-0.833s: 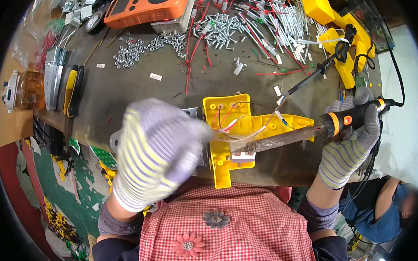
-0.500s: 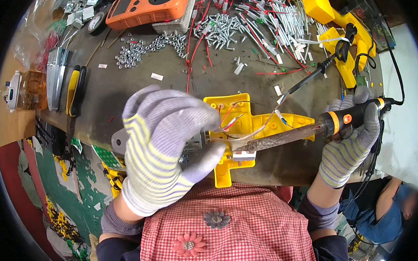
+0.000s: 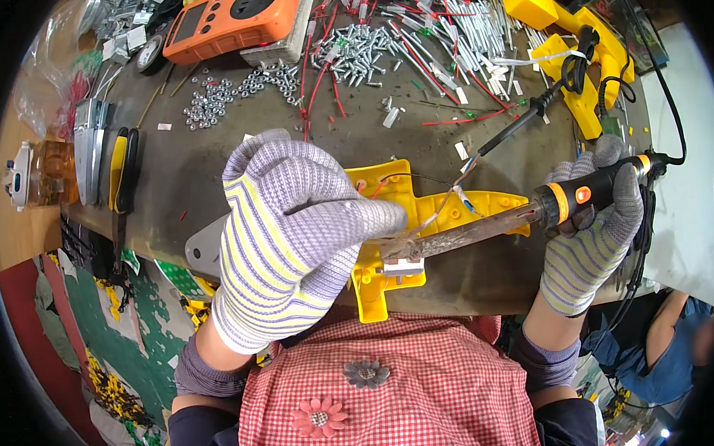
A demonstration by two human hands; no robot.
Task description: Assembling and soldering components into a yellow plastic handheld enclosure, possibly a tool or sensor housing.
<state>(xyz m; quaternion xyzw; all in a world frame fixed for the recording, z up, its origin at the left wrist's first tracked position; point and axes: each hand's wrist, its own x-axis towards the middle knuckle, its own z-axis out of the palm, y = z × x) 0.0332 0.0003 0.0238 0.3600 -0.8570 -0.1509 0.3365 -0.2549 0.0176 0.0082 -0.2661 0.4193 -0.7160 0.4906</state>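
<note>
My right hand, in a striped knit glove, grips the black handle of a soldering iron. The iron's broad, darkened metal shaft points left across a yellow plastic housing. Beside its tip sits a small white part in the housing. My gloved left hand hovers over the housing's left side, thumb and fingers pressed together close to the iron's tip. What they pinch is hidden. Thin wires run from a black power cord down to the tip area.
An orange meter stands at the back left. Nuts, screws and red wires lie behind the housing. Yellow-handled pliers rest at left, more yellow housings at back right. Another person's arm shows at lower right.
My left thumb and fingers have closed together and moved right, toward the iron's tip. The iron remains over the housing in my right hand. The whole view has shifted slightly.
</note>
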